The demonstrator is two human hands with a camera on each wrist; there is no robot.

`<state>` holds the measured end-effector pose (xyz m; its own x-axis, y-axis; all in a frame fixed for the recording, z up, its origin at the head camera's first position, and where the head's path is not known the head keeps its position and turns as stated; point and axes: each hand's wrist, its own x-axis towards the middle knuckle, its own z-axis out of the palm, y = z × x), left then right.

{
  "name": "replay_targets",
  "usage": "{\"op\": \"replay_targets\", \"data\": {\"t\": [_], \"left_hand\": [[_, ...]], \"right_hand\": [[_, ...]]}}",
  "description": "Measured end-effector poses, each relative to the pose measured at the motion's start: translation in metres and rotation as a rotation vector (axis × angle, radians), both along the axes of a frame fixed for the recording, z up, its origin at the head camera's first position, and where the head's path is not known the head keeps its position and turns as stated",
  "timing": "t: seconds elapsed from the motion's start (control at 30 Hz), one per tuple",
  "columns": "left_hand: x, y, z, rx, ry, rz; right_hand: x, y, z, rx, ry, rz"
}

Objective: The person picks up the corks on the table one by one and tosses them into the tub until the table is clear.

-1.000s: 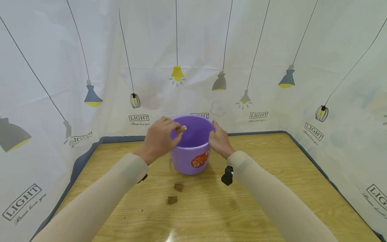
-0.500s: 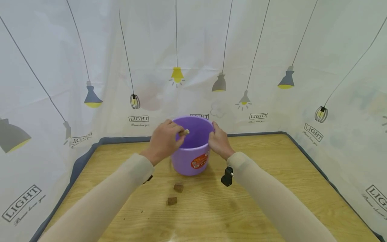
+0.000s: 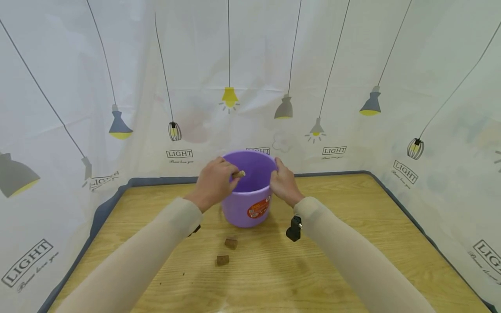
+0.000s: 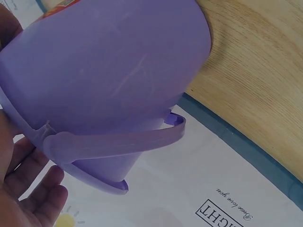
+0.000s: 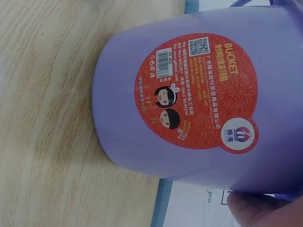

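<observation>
A purple bucket point(image 3: 240, 208) stands on the wooden table, its mouth tipped slightly toward me. My right hand point(image 3: 285, 182) grips its rim on the right side. Over the left of the mouth, my left hand point(image 3: 214, 182) pinches a short tan stick-like piece point(image 3: 239, 174), whose pale end points into the bucket. What the piece is made of cannot be told. Two small brown blocks point(image 3: 231, 243) lie in front of the bucket. In the left wrist view, the bucket's handle point(image 4: 118, 144) hangs down outside, beside the left fingers point(image 4: 40, 196). A red label point(image 5: 199, 90) faces the right wrist camera.
The wooden table point(image 3: 336, 261) has a dark blue edging point(image 3: 332, 172) along its back and sides. White cloth walls point(image 3: 188, 56) printed with lamps rise around it. A few dark specks point(image 3: 184, 274) lie at the front left.
My left hand has moved slightly right and down with the tan piece, farther over the bucket's mouth. My right hand keeps its hold on the rim; the bucket has hardly moved.
</observation>
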<state>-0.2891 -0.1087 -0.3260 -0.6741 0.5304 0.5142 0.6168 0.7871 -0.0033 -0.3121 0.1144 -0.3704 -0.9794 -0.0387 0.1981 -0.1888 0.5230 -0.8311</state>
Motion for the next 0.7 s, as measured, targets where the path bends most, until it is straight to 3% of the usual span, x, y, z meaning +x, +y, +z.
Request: {"op": "replay_targets", "data": {"t": [0.37, 0.7], "left_hand": [[0.0, 0.004, 0.0032, -0.06, -0.096, 0.076], [0.0017, -0.0047, -0.0003, -0.026, -0.054, 0.051]], "right_hand": [[-0.0002, 0.0004, -0.0003, -0.006, 0.012, 0.001], [-0.0019, 0.0004, -0.0014, -0.016, -0.005, 0.002]]}}
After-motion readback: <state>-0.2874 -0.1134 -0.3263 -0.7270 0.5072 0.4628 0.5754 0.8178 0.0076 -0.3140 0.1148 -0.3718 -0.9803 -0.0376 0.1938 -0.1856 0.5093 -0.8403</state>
